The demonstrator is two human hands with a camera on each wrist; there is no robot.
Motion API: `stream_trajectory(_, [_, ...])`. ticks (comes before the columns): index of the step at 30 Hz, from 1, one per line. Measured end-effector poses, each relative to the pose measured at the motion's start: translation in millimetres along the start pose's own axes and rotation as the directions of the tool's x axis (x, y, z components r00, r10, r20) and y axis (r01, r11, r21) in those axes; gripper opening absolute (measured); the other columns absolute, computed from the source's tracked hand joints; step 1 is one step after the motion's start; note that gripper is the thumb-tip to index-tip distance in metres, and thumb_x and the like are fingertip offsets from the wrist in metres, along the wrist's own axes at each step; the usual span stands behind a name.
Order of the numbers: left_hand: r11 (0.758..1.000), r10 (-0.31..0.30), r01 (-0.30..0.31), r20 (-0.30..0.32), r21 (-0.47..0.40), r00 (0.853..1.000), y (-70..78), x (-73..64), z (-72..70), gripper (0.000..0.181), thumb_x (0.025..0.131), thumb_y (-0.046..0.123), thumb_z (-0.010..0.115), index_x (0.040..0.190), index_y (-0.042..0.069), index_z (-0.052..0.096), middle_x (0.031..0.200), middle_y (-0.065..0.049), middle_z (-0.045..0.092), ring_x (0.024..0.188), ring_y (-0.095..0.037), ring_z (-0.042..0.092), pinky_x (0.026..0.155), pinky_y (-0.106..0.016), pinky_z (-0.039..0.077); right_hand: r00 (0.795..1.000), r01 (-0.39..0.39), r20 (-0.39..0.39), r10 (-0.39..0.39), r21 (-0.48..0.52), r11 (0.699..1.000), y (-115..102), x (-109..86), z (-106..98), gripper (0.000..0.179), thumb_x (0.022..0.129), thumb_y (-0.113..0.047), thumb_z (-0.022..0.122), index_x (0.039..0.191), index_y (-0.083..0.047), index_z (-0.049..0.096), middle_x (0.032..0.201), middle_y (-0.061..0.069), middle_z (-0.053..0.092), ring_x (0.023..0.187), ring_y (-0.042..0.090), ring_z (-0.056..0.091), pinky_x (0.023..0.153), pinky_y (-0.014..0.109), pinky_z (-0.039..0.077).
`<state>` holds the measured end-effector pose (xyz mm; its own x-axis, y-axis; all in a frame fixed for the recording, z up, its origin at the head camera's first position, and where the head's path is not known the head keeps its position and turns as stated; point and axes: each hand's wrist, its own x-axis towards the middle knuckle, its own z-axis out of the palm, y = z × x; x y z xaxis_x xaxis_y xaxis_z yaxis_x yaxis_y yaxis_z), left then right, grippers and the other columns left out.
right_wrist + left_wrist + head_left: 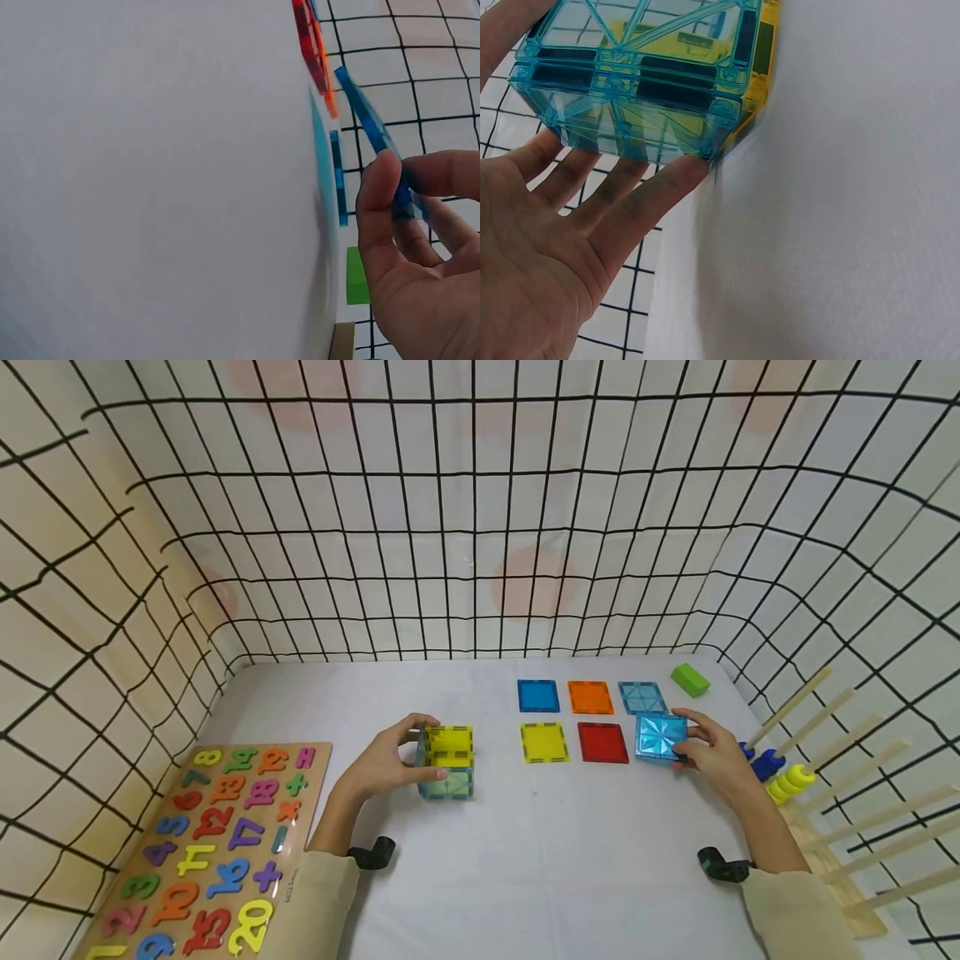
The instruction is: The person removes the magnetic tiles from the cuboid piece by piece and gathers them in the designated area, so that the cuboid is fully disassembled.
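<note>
A small box of see-through magnetic tiles (450, 785), light blue at the front with yellow showing inside, stands on the white table. My left hand (382, 762) grips it from the left, thumb at the near side and fingers at the far side. In the left wrist view, the fingers reach along the light blue wall (630, 82). At the right, my right hand (716, 760) pinches a single light blue magnetic tile (660, 737) between thumb and fingers. The right wrist view shows this tile (364, 109) tilted and lifted off the table.
Loose tiles lie between the hands: yellow (544, 743), red (603, 743), blue (538, 696), orange (590, 697) and light blue (642, 697). Behind them is a green block (690, 680). A number board (318, 760) lies left; a wooden peg stand (866, 914) is right. Wire grid (472, 533) surrounds the table.
</note>
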<state>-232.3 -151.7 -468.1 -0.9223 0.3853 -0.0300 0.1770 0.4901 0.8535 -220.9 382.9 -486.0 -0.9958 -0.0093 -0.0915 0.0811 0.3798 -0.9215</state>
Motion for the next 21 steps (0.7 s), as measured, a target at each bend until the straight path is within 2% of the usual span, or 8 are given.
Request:
stream_trajectory(6, [1.0, 0.003, -0.003, 0.006, -0.015, 1.0, 0.2, 0.1, -0.7, 0.073, 0.077, 0.04, 0.09, 0.139, 0.029, 0.053, 0.153, -0.001, 0.052, 0.144, -0.041, 0.045, 0.104, -0.063, 0.05, 0.997, -0.078, -0.035, 0.074, -0.154, 0.985, 3.0, 4.1, -4.6, 0.076, 0.103, -0.019, 0.065, 0.164, -0.01, 0.021, 0.138, 0.032, 0.05, 0.069, 0.017, 0.069, 0.069, 0.026, 0.059])
stream_trajectory(11, [1.0, 0.01, -0.01, 0.003, -0.017, 1.0, -1.0, 0.4, -0.8, 0.074, 0.077, 0.039, 0.091, 0.14, 0.03, 0.053, 0.153, 0.0, 0.052, 0.144, -0.04, 0.045, 0.104, -0.063, 0.051, 0.991, -0.131, -0.056, 0.121, -0.243, 0.961, -0.7, 5.0, -8.3, 0.075, 0.102, -0.031, 0.066, 0.161, -0.005, 0.028, 0.138, 0.032, 0.05, 0.069, 0.016, 0.068, 0.069, 0.022, 0.057])
stream_trajectory(15, [1.0, 0.02, -0.02, 0.002, -0.017, 1.0, -1.1, -0.2, -0.8, 0.077, 0.077, 0.039, 0.091, 0.142, 0.034, 0.051, 0.153, 0.003, 0.051, 0.143, -0.039, 0.047, 0.101, -0.06, 0.053, 0.986, -0.164, -0.071, 0.149, -0.33, 0.93, 1.2, 7.0, -8.4, 0.073, 0.101, -0.037, 0.066, 0.158, -0.004, 0.035, 0.138, 0.031, 0.049, 0.076, 0.019, 0.068, 0.069, 0.02, 0.056])
stream_trajectory(18, [1.0, 0.017, -0.017, 0.003, -0.024, 1.0, -0.2, -0.3, -0.5, 0.078, 0.076, 0.039, 0.092, 0.143, 0.036, 0.051, 0.153, 0.006, 0.051, 0.143, -0.039, 0.046, 0.102, -0.061, 0.053, 0.988, -0.152, -0.089, 0.126, -0.414, 0.898, 2.4, 7.5, -6.6, 0.065, 0.102, -0.036, 0.065, 0.153, -0.001, 0.044, 0.134, 0.03, 0.055, 0.091, 0.025, 0.067, 0.071, 0.022, 0.055])
stream_trajectory(21, [0.999, 0.011, -0.01, 0.005, -0.032, 1.0, -0.2, -0.3, -0.2, 0.077, 0.076, 0.04, 0.092, 0.143, 0.032, 0.053, 0.153, 0.006, 0.051, 0.144, -0.039, 0.045, 0.104, -0.062, 0.051, 0.99, -0.133, -0.11, 0.092, -0.474, 0.87, 2.2, 7.0, -3.9, 0.054, 0.101, -0.031, 0.065, 0.143, 0.001, 0.055, 0.126, 0.026, 0.063, 0.101, 0.031, 0.064, 0.076, 0.027, 0.054])
